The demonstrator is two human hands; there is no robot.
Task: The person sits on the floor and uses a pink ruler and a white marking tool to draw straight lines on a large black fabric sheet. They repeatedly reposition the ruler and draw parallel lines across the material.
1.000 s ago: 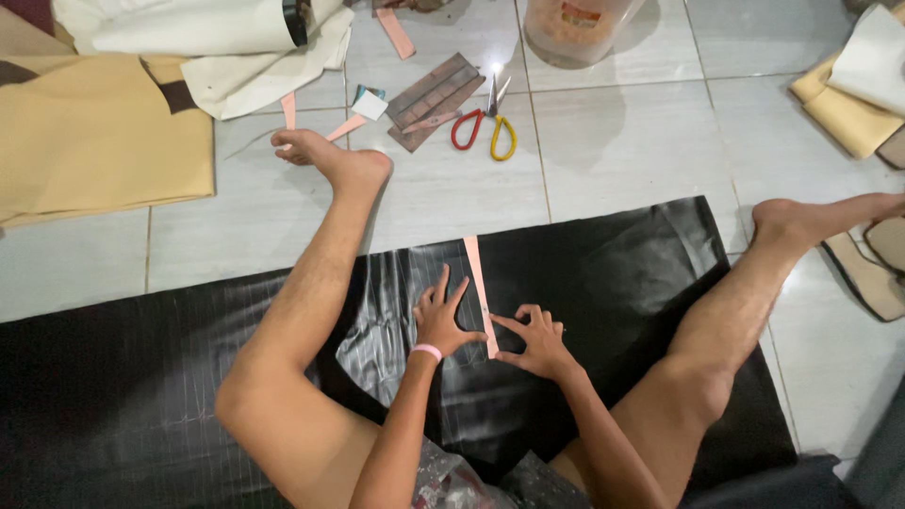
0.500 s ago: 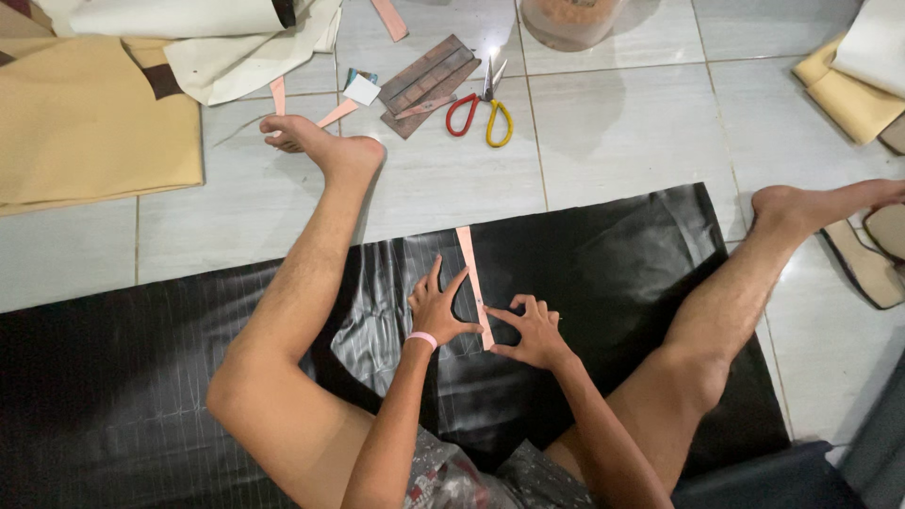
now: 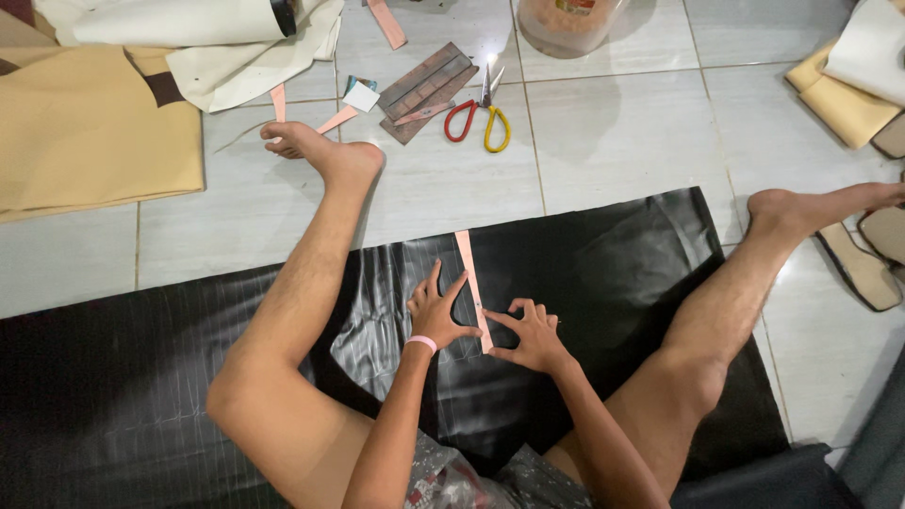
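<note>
Pale floor tiles (image 3: 622,141) carry a wide black sheet (image 3: 603,273) of glossy material, spread flat between the person's bare legs. On that sheet lies a narrow pink strip (image 3: 471,283), running away from the person and a little tilted. The left hand (image 3: 436,311) lies on the sheet at the strip's left edge, fingers spread, a pink band around its wrist. The right hand (image 3: 530,335) rests at the strip's right side near its close end, fingers fanned out and fingertips pressing down; neither hand pinches anything. Farther off on the tiles lie scissors (image 3: 479,118) with one red and one yellow handle, just beside a dark rectangular piece (image 3: 429,85). Tan fabric (image 3: 90,141) is folded at the far left, with cream cloth (image 3: 217,42) above it and more pink strips (image 3: 386,21) near the left foot.
</note>
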